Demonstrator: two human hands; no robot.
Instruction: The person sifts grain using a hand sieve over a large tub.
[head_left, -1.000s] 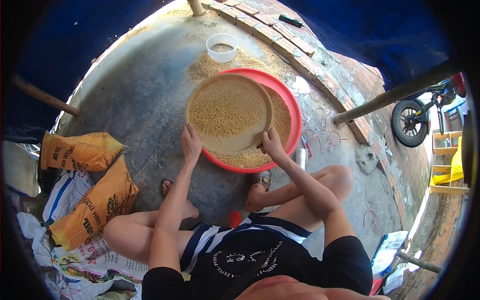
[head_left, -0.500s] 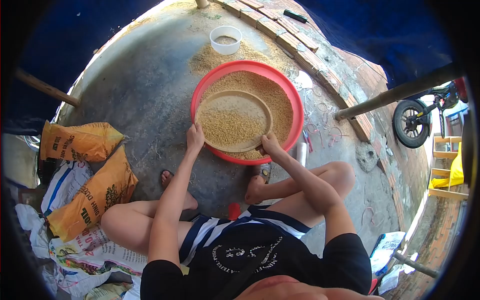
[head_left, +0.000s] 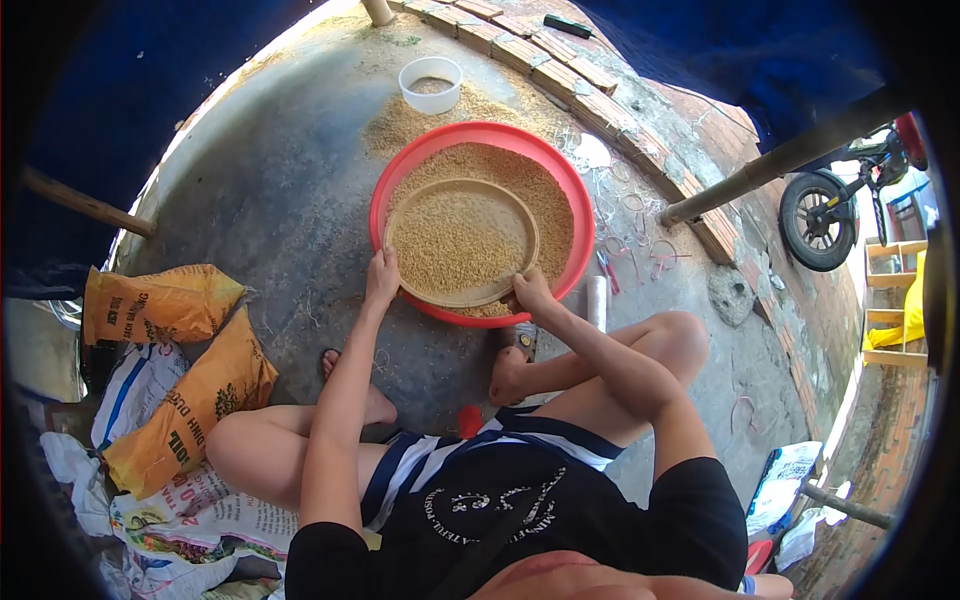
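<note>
Sieve: over red basin, toward seven o'clock; likely light, stiff
Grain: loose, probably slippery
Left hand: fingers grasping rim, eight o'clock
Right hand: fingers grasping rim, four o'clock; seemingly steadiest holds

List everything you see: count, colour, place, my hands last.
Sieve: 1, tan, over basin
Grain-like bits: uncounted, golden, sieve and basin
Basin: 1, red, under sieve
Tub: 1, whitish, beyond basin
Sacks: several, orange and white, left
Bricks: many, orange, upper right
Wheel: 1, black, far right
Sheets: 2, blue, upper corners
Small scattered items: several, mixed, right of basin
Cloth: 1, yellow, right edge
Shirt: 1, black, bottom centre
Legs: 2, bare, below basin
Left hand: 1, bare, on sieve's left rim
Right hand: 1, bare, on sieve's right rim
</note>
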